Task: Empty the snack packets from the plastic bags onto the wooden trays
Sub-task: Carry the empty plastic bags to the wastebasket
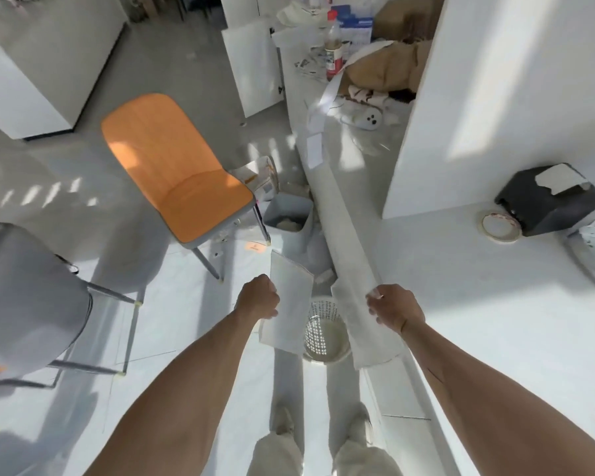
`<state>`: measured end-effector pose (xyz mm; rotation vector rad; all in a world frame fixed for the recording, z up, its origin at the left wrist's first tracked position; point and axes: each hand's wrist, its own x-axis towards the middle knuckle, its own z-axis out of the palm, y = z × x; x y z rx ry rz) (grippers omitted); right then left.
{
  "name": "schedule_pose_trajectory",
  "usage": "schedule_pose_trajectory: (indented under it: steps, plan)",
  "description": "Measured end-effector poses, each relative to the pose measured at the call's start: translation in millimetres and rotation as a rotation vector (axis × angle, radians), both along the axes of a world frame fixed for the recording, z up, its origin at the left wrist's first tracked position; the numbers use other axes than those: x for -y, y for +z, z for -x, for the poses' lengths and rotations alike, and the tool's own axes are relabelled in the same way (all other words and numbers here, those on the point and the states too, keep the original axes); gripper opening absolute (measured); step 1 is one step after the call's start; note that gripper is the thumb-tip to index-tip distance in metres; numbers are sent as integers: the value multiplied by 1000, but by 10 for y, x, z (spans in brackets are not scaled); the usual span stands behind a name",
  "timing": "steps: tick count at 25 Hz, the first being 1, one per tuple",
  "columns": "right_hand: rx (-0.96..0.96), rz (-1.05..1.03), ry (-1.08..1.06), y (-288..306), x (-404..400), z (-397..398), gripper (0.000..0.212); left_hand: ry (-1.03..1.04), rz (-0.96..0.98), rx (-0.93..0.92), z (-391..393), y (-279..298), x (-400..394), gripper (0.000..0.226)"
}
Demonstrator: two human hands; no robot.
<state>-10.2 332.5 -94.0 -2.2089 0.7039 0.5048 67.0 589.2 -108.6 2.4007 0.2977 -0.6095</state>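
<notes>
**Two flat white bags held over the waste basket**

The person stood at the edge of the long white counter point(461, 269), both arms stretched forward and down. The left hand point(257, 297) was clenched around the side of a flat, pale, empty-looking plastic bag point(287, 304); the right hand point(394, 312) pinched the edge of a second limp white plastic bag point(364, 334), which hung down in front of the counter edge. Both bags hung directly above a round white perforated plastic basket point(325, 333) on the floor, just ahead of the person's feet.

By the look of it, the bags had been emptied and the step in hand was discarding them. To do it well, each hand would need to be centred over the basket's mouth before letting go, since such light film drifts sideways; crumpling each bag first would help it drop straight.

The perforated basket looked bare inside. A grey square bin point(289, 223) farther off, beside the orange-seated chair point(172, 166), held some crumpled pale material. A black tissue box point(547, 201) on the counter showed a white sheet at its slot. No snack packets or wooden trays were in view.
</notes>
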Motion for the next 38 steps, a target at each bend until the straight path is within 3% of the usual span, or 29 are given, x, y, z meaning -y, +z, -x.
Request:
schedule_pose_trajectory:
  steps: [3,7,11,15,19,25,29,34,38]
  plan:
    - [-51,-13,-9,-180,-267,-93,27,-65,-45,-68,12,-186,-236,20]
    - [-143,-47,-67,-514,-449,-171,28,21,12,-152,26,-529,-401,17]
    - [-219,-39,-108,-1050,-566,-291,33,154,149,-248,12,-1116,-407,14]
    - [-293,12,-100,-1740,-605,-453,36,174,147,-322,-18,-1844,-308,20]
    - [-341,92,-63,-2641,-633,-678,37,80,92,-375,-188,-2773,-197,26]
    - [-399,48,-41,-4132,-579,-1098,33,33,36,-449,-557,-4257,27,41]
    - [-455,107,16,-4989,-495,-1435,32,-149,-109,-414,-874,-5037,244,56]
    - [-525,104,144,-5881,-581,-1684,23,-348,-210,-532,-1220,-5857,560,43]
    - [-554,124,207,-6448,-669,-1721,14,-370,-247,-503,-1310,-6366,626,40]
